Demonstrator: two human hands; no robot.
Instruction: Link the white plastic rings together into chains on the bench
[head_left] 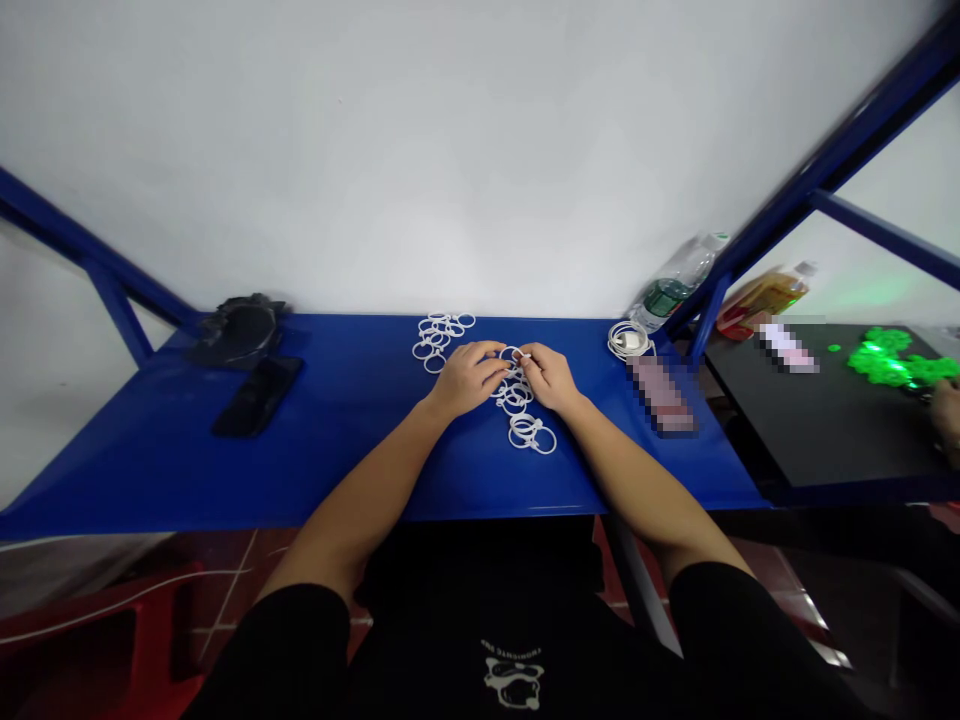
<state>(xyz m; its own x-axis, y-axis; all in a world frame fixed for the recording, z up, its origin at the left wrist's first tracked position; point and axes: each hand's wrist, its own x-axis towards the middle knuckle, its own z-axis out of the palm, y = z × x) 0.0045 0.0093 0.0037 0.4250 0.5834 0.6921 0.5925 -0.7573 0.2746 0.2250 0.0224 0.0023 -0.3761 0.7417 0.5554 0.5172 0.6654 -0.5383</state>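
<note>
Left hand [466,376] and right hand [552,379] pinch white ring [513,354].

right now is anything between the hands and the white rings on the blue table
Nothing visible: the left hand and right hand already touch the white rings, fingertips seemingly pinching one.

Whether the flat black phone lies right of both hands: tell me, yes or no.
No: the flat black phone lies on the blue tabletop, well left of the left hand.
</note>
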